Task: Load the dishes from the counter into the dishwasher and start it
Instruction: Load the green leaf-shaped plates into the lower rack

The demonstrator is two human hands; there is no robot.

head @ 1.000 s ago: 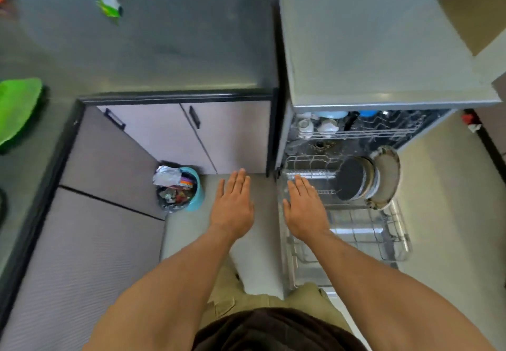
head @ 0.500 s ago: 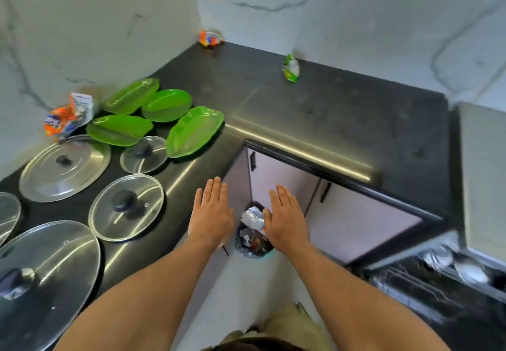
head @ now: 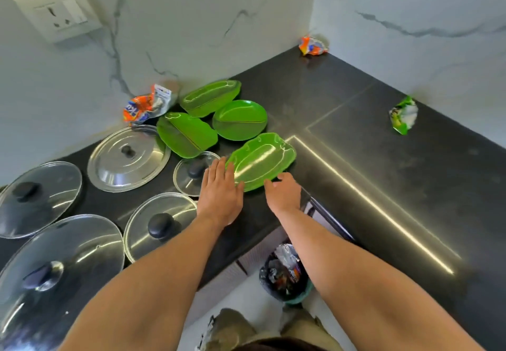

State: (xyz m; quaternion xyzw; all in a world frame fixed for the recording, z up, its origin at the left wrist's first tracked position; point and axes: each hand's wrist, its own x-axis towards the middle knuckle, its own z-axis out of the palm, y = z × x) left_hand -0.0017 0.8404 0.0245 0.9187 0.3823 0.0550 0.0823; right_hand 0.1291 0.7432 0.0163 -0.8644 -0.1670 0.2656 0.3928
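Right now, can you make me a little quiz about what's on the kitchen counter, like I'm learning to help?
1. How many green plates are on the counter?
2. True or false: both hands are at the nearest green plate.
3. Which is nearest the left hand? A) the orange wrapper in the corner B) the small glass lid C) the wall socket

Key
1. Four.
2. True: the left hand is at its left end and the right hand at its near edge, neither closed on it yet.
3. B.
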